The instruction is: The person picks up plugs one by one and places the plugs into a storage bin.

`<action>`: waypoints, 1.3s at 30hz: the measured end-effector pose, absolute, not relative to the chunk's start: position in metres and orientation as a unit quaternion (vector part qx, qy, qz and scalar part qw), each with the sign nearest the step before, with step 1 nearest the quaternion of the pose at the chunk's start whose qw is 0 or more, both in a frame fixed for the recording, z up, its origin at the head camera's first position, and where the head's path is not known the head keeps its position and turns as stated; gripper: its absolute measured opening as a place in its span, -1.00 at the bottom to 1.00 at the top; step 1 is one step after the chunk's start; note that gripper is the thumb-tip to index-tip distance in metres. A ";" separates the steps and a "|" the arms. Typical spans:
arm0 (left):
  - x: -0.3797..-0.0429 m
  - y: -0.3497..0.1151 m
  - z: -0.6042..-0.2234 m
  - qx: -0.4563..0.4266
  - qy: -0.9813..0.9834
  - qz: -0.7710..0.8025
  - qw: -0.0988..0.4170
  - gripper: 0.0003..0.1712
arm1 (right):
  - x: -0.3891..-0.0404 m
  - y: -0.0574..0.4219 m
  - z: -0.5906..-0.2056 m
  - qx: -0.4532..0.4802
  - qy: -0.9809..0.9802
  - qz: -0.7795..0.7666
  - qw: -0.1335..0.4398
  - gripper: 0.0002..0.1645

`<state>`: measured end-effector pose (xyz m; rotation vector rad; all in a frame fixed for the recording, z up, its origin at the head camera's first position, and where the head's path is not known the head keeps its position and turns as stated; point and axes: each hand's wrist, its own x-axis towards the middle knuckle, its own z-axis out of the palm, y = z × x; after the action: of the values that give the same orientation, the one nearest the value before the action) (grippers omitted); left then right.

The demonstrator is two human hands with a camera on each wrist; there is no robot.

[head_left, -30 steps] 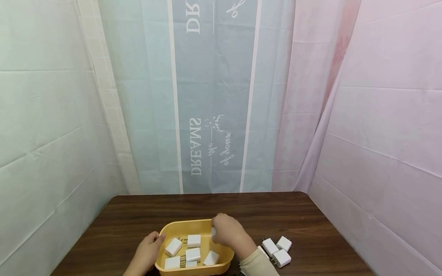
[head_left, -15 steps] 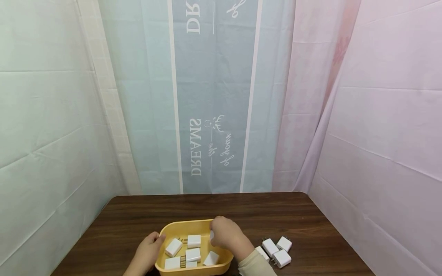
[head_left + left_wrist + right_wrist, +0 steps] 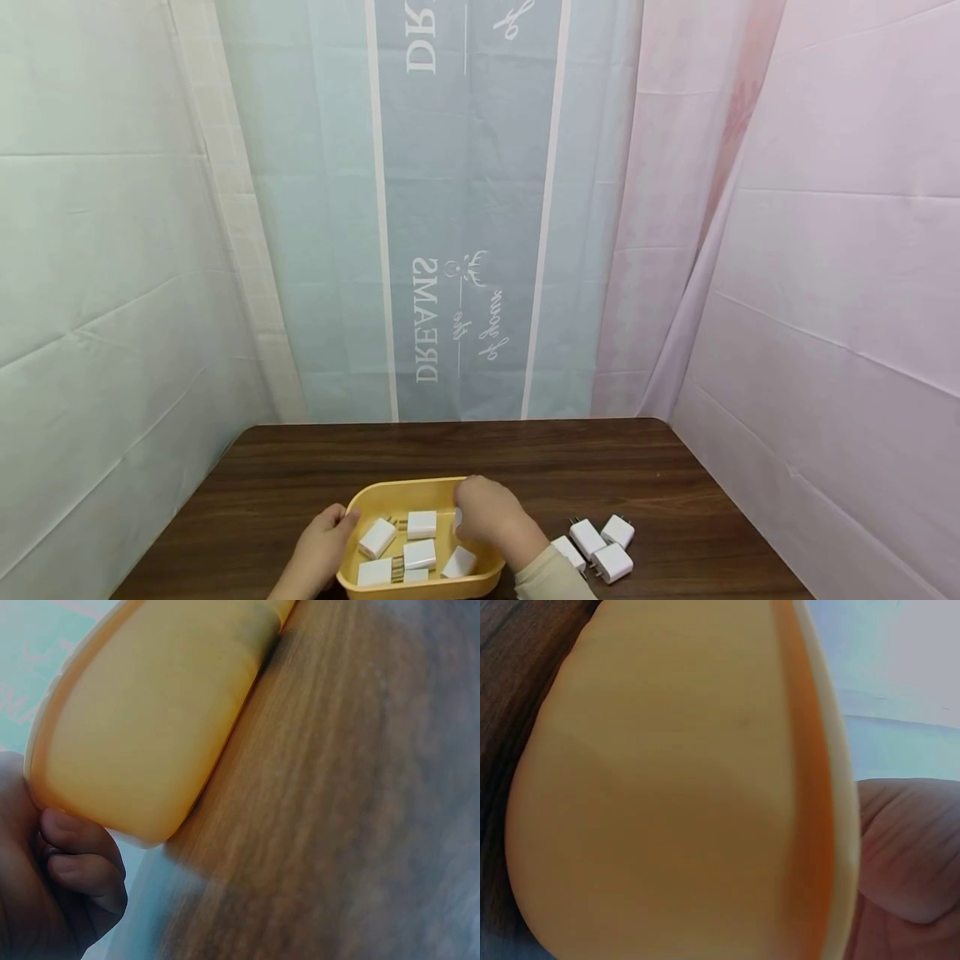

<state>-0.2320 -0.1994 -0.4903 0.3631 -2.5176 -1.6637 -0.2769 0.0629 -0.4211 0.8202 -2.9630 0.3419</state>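
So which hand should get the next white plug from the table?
Probably the right hand, once it lets go of its plug: the loose plugs lie nearer it, while the left hand grips the yellow tray.

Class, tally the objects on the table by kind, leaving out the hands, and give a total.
Yellow tray: 1
White plug adapters: 11 visible (6 lying in the tray, 4 on the wooden table, 1 mostly hidden in the right hand)
Total: 12
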 end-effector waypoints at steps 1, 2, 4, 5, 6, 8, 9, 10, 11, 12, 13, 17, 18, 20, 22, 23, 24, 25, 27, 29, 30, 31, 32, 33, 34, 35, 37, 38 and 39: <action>-0.232 -0.199 -0.490 0.120 -0.828 -0.546 0.051 -0.66 | -0.276 0.063 -0.421 0.266 -0.957 0.111 0.024 -0.82; -0.232 -0.200 -0.491 0.121 -0.828 -0.546 0.050 -0.66 | -0.275 0.062 -0.421 0.267 -0.957 0.111 0.025 -0.83; -0.232 -0.200 -0.490 0.122 -0.829 -0.543 0.048 -0.65 | -0.274 0.062 -0.422 0.270 -0.956 0.109 0.026 -0.81; -0.231 -0.200 -0.490 0.123 -0.830 -0.542 0.047 -0.65 | -0.274 0.062 -0.423 0.271 -0.956 0.107 0.026 -0.78; -0.231 -0.200 -0.490 0.123 -0.831 -0.541 0.046 -0.65 | -0.274 0.061 -0.423 0.273 -0.956 0.106 0.026 -0.75; -0.231 -0.200 -0.490 0.124 -0.832 -0.540 0.044 -0.66 | -0.274 0.061 -0.425 0.274 -0.956 0.102 0.026 -0.71; -0.231 -0.200 -0.490 0.123 -0.832 -0.538 0.044 -0.66 | -0.274 0.061 -0.426 0.275 -0.956 0.101 0.026 -0.70; -0.231 -0.200 -0.490 0.123 -0.833 -0.538 0.044 -0.66 | -0.274 0.060 -0.427 0.275 -0.956 0.100 0.024 -0.70; -0.231 -0.200 -0.490 0.122 -0.834 -0.537 0.044 -0.66 | -0.275 0.060 -0.427 0.274 -0.956 0.098 0.023 -0.69; -0.231 -0.200 -0.491 0.122 -0.834 -0.536 0.045 -0.66 | -0.275 0.060 -0.428 0.273 -0.957 0.097 0.021 -0.69; -0.231 -0.200 -0.491 0.121 -0.834 -0.536 0.045 -0.66 | -0.276 0.059 -0.429 0.273 -0.957 0.095 0.020 -0.68; -0.232 -0.201 -0.491 0.121 -0.834 -0.536 0.045 -0.66 | -0.277 0.058 -0.432 0.270 -0.959 0.088 0.014 -0.59; -0.233 -0.201 -0.491 0.120 -0.833 -0.537 0.045 -0.66 | -0.277 0.058 -0.432 0.271 -0.959 0.086 0.013 -0.57; -0.233 -0.201 -0.491 0.121 -0.833 -0.538 0.045 -0.66 | -0.277 0.057 -0.432 0.273 -0.958 0.084 0.012 -0.53; -0.233 -0.201 -0.492 0.120 -0.832 -0.539 0.044 -0.65 | -0.277 0.057 -0.432 0.274 -0.958 0.083 0.010 -0.52; -0.233 -0.202 -0.492 0.120 -0.832 -0.540 0.042 -0.65 | -0.276 0.057 -0.432 0.275 -0.958 0.082 0.012 -0.52; -0.233 -0.202 -0.492 0.121 -0.832 -0.541 0.041 -0.65 | -0.276 0.057 -0.432 0.277 -0.958 0.081 0.011 -0.52; -0.232 -0.202 -0.493 0.120 -0.832 -0.541 0.040 -0.65 | -0.276 0.056 -0.432 0.277 -0.957 0.080 0.011 -0.53; -0.232 -0.202 -0.493 0.124 -0.830 -0.543 0.036 -0.66 | -0.276 0.056 -0.433 0.276 -0.958 0.078 0.012 -0.55; -0.232 -0.202 -0.493 0.123 -0.829 -0.545 0.035 -0.66 | -0.277 0.057 -0.433 0.274 -0.958 0.079 0.011 -0.57; -0.233 -0.202 -0.493 0.122 -0.829 -0.545 0.036 -0.66 | -0.277 0.057 -0.433 0.273 -0.959 0.079 0.011 -0.58; -0.233 -0.202 -0.493 0.121 -0.828 -0.546 0.037 -0.66 | -0.278 0.057 -0.433 0.273 -0.959 0.081 0.011 -0.59; -0.233 -0.201 -0.493 0.121 -0.828 -0.546 0.038 -0.66 | -0.278 0.057 -0.433 0.273 -0.958 0.082 0.012 -0.60; -0.233 -0.201 -0.493 0.118 -0.829 -0.545 0.040 -0.66 | -0.278 0.057 -0.434 0.275 -0.958 0.083 0.014 -0.60; -0.233 -0.201 -0.494 0.116 -0.830 -0.544 0.042 -0.66 | -0.278 0.057 -0.434 0.277 -0.957 0.082 0.015 -0.60; -0.233 -0.201 -0.494 0.114 -0.831 -0.543 0.044 -0.67 | -0.278 0.057 -0.434 0.280 -0.956 0.081 0.018 -0.60; -0.232 -0.201 -0.494 0.114 -0.830 -0.543 0.046 -0.67 | -0.279 0.057 -0.435 0.285 -0.955 0.079 0.021 -0.59; -0.232 -0.201 -0.493 0.113 -0.831 -0.542 0.045 -0.67 | -0.279 0.058 -0.435 0.286 -0.955 0.079 0.021 -0.58; -0.233 -0.201 -0.494 0.112 -0.832 -0.542 0.045 -0.67 | -0.280 0.058 -0.436 0.287 -0.955 0.079 0.020 -0.59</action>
<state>-0.2327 -0.2010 -0.4935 0.3427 -2.5395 -1.6559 -0.2795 0.0579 -0.4356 0.8899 -2.9606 0.2435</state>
